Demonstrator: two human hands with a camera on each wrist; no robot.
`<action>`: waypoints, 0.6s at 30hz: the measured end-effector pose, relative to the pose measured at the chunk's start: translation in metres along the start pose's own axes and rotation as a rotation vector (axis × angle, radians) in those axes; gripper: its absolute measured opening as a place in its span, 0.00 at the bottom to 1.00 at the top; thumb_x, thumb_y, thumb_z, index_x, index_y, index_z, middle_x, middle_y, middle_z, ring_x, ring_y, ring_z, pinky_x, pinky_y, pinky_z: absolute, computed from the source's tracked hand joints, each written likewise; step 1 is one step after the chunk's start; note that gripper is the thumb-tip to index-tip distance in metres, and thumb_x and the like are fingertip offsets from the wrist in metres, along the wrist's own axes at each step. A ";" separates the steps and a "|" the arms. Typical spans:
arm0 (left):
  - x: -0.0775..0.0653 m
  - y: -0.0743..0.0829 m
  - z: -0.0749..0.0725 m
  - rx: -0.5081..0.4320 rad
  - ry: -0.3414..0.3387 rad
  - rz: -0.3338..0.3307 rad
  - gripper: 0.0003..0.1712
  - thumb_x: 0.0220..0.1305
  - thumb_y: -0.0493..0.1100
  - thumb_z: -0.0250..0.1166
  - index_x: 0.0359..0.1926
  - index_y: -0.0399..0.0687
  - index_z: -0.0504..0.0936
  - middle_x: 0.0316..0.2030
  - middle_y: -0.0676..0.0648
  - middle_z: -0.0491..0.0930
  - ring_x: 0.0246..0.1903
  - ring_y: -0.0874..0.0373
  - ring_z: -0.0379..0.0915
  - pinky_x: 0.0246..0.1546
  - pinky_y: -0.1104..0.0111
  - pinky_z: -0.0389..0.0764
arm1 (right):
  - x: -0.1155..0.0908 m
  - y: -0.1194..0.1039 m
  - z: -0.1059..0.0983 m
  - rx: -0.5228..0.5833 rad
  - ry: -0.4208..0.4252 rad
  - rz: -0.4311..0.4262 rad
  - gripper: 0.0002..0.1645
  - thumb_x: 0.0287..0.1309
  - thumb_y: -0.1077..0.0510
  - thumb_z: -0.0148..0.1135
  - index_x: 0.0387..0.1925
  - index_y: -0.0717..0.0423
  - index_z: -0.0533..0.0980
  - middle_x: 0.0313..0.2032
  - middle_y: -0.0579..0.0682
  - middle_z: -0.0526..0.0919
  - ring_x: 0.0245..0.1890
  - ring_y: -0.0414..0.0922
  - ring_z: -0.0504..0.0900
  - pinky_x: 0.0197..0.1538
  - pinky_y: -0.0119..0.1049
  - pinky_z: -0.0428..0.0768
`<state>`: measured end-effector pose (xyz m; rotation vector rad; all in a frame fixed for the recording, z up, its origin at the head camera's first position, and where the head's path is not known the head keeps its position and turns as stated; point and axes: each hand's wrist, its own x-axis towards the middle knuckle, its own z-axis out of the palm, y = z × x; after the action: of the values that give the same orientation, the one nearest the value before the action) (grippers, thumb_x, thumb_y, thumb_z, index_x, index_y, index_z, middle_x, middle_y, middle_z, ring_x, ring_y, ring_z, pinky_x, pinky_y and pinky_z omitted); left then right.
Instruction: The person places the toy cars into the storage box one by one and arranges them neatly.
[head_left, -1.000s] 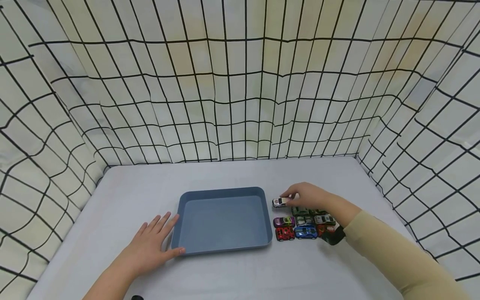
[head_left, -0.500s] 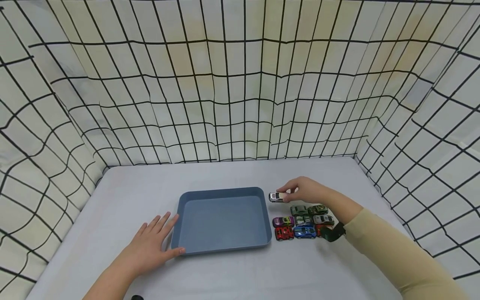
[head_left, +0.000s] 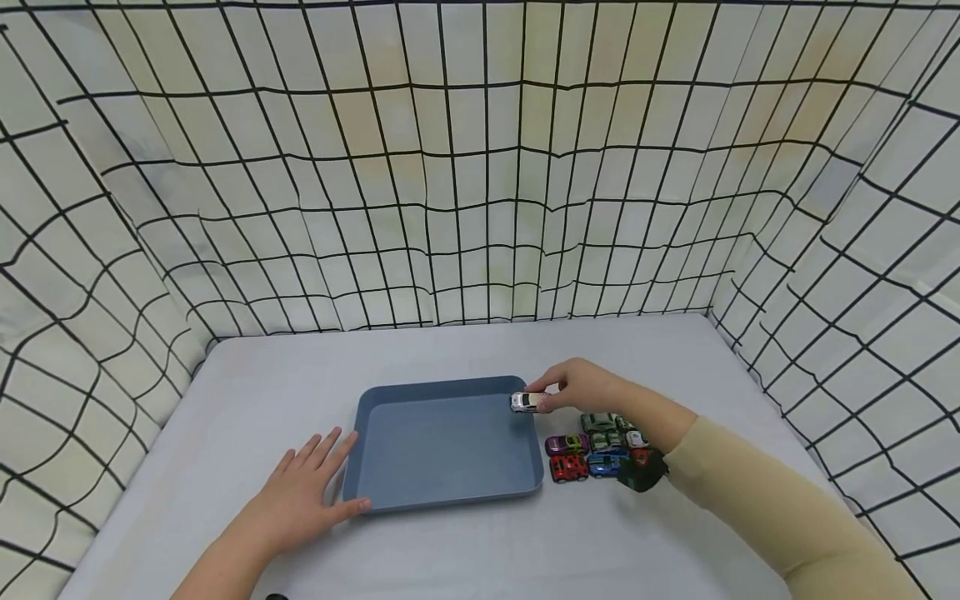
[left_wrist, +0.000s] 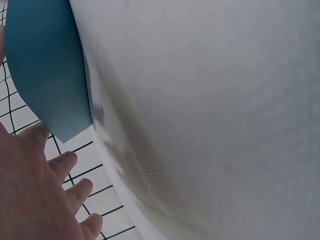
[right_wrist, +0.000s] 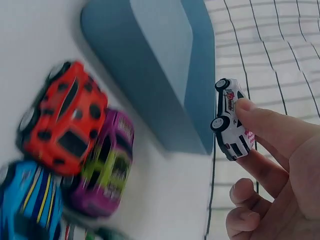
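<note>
So we've got a white toy car [right_wrist: 231, 117] pinched between the thumb and fingers of our right hand [head_left: 581, 385], over the back right corner of the blue tray [head_left: 442, 467]. Can't really tell how high it hangs above the tray floor. The grip's toward its back end, which leaves the nose and wheels poking out free; seems sensible for a thing that small. Our left hand [head_left: 296, 492] isn't grasping anything: fingers spread, tips and thumb against the tray's left edge, probably to steady it. The red car [head_left: 568, 468], purple car [head_left: 566, 445], blue car [head_left: 603, 464] and others sit bunched just beside the tray's right side, likely for easy reach. Our right arm partly covers that bunch.
</note>
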<state>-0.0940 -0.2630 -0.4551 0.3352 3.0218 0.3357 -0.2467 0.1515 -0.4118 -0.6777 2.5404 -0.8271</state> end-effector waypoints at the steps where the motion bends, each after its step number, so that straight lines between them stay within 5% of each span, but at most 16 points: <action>1: 0.000 0.000 0.000 0.001 0.001 0.001 0.61 0.52 0.80 0.59 0.75 0.45 0.61 0.73 0.34 0.57 0.71 0.30 0.50 0.66 0.33 0.51 | 0.002 -0.003 0.002 -0.005 -0.004 -0.007 0.18 0.57 0.49 0.72 0.50 0.40 0.85 0.44 0.40 0.83 0.36 0.43 0.73 0.34 0.37 0.72; 18: 0.001 0.001 0.001 -0.007 0.003 0.011 0.61 0.52 0.79 0.61 0.75 0.44 0.61 0.73 0.33 0.57 0.70 0.29 0.51 0.65 0.33 0.52 | 0.038 -0.060 0.051 -0.030 -0.105 -0.087 0.18 0.54 0.49 0.74 0.49 0.39 0.86 0.49 0.41 0.85 0.46 0.39 0.79 0.47 0.35 0.78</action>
<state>-0.0951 -0.2616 -0.4559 0.3506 3.0224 0.3482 -0.2330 0.0652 -0.4207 -0.8240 2.4487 -0.7628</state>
